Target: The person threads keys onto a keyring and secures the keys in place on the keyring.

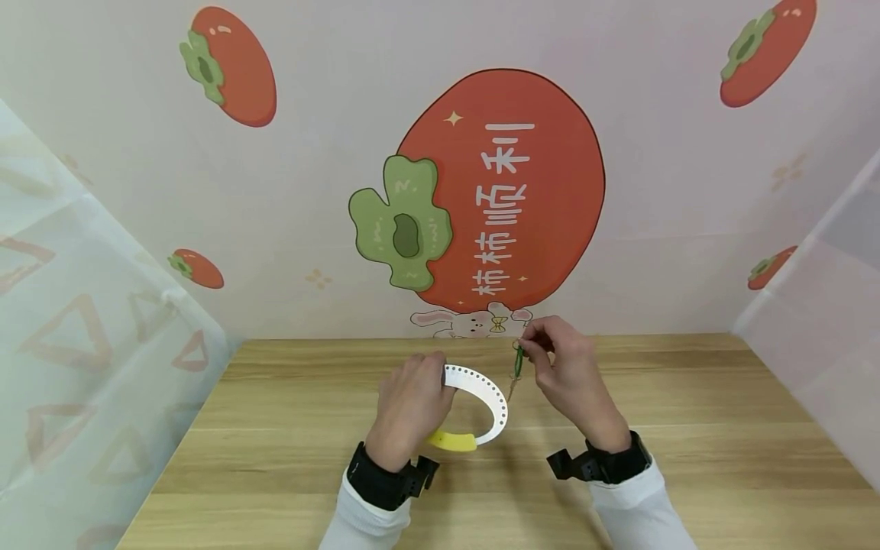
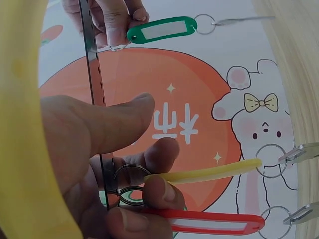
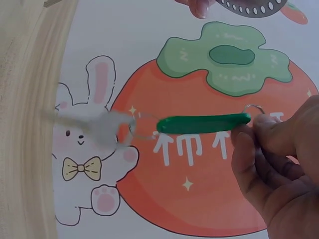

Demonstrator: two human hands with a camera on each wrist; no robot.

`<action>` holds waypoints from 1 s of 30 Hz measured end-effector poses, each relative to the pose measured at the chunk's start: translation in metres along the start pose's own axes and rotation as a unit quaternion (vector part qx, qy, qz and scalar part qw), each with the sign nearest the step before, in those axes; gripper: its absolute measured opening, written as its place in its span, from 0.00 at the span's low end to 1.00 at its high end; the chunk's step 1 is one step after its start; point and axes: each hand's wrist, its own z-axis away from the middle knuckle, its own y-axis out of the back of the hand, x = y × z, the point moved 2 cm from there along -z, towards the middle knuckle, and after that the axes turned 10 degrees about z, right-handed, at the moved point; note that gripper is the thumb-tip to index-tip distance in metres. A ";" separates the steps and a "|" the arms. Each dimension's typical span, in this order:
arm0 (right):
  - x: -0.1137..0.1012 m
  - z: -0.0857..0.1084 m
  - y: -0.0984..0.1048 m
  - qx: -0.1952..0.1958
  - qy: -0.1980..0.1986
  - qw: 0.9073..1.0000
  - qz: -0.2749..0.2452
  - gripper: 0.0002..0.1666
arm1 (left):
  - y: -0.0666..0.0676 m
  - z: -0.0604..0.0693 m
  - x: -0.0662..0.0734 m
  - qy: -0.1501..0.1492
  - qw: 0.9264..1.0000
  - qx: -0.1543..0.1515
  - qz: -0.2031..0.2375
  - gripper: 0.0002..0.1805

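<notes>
My left hand (image 1: 412, 401) holds a curved white band with a row of holes (image 1: 490, 392) and a yellow section (image 1: 452, 441). In the left wrist view, a yellow tag (image 2: 209, 172) and a red tag (image 2: 214, 222) hang by rings at the band, by my left fingers, each with a key on its far ring. My right hand (image 1: 567, 370) pinches the ring of a green tag (image 3: 204, 124), to the right of the band and apart from it. A key (image 3: 97, 127), blurred in the right wrist view, dangles from the tag's other ring.
Both hands are above a wooden table (image 1: 275, 428). Behind it stands a pale backdrop (image 1: 330, 153) with a large printed persimmon (image 1: 557, 191) and a rabbit. Patterned white sheets (image 1: 89, 305) flank the table at left and right.
</notes>
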 end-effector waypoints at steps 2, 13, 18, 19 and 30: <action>0.000 0.000 0.001 -0.001 -0.001 1.000 0.003 0.17 | 0.000 0.000 0.000 -0.001 1.000 0.001 0.000 0.10; 0.000 -0.002 0.006 0.056 0.017 0.998 0.004 0.16 | -0.001 0.000 -0.001 -0.001 1.000 -0.001 -0.003 0.09; 0.000 -0.003 0.007 0.085 0.019 0.996 0.007 0.15 | -0.001 0.000 -0.001 -0.003 1.000 -0.002 -0.002 0.08; 0.000 -0.003 0.007 0.087 0.019 0.996 0.011 0.14 | -0.001 -0.001 -0.001 -0.002 1.000 -0.003 -0.001 0.08; 0.000 -0.003 0.007 0.095 0.016 0.995 0.006 0.12 | -0.001 0.000 0.000 0.005 1.000 -0.014 0.009 0.07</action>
